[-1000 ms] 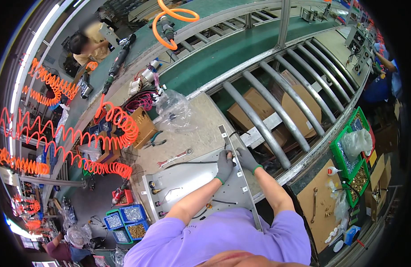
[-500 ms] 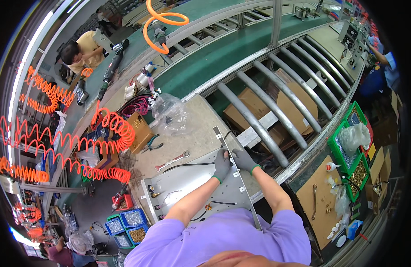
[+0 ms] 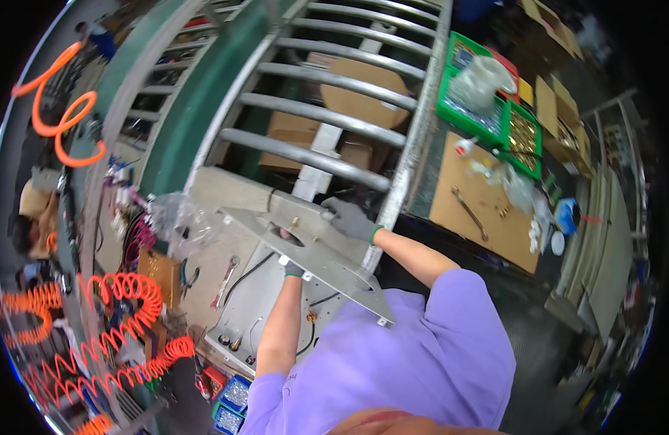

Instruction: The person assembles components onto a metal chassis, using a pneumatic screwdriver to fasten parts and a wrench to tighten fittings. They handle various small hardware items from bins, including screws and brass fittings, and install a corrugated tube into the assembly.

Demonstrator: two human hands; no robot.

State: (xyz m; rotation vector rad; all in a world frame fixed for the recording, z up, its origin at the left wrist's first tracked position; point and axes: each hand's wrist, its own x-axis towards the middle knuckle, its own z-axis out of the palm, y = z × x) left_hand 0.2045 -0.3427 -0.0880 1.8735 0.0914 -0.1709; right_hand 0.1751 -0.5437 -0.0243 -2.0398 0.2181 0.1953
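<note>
Gloved hands, left hand [image 3: 291, 267] and right hand [image 3: 351, 220], grip flat metal plate [image 3: 312, 257].

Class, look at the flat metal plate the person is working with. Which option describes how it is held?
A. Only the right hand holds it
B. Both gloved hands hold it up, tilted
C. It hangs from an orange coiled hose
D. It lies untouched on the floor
B: the metal plate is lifted and tilted above the bench, with the left hand under it and the right hand gripping its upper edge.
</note>
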